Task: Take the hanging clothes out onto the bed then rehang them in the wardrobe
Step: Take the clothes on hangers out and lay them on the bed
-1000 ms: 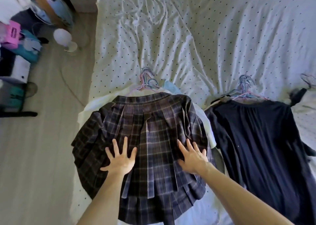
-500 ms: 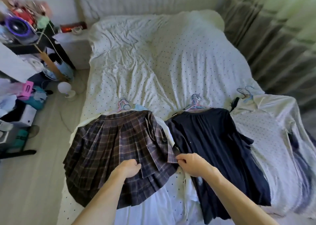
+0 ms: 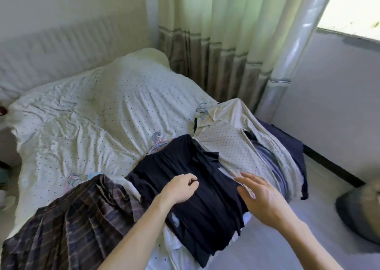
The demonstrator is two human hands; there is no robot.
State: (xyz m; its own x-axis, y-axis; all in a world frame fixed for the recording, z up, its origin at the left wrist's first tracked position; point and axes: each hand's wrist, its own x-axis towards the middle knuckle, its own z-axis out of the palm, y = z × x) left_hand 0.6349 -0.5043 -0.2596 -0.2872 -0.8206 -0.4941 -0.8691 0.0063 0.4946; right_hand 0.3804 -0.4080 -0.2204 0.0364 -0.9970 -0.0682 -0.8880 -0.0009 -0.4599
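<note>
Bedroom in a home. Bed (image 3: pixel 92 115) with a rumpled white dotted cover takes up most of the view, with a ribbed padded headboard (image 3: pixel 61 49) against a plain wall. Long pale green curtains (image 3: pixel 216 33) hang beside a bright window (image 3: pixel 353 8). Everyday garments on hangers (image 3: pixel 157 138) lie across the bed's near edge (plaid skirt (image 3: pixel 72 218), dark top (image 3: pixel 195 208), dotted shirt (image 3: pixel 226 146)). Pale floor (image 3: pixel 287 239) alongside.

Pale green curtains (image 3: pixel 216 33) hang ahead of me beside a white pipe (image 3: pixel 298 43) and a bright window (image 3: pixel 353 6). A padded headboard (image 3: pixel 61 49) lines the wall. On my right, a grey cushion (image 3: pixel 362 212) sits on the floor (image 3: pixel 308 218).
</note>
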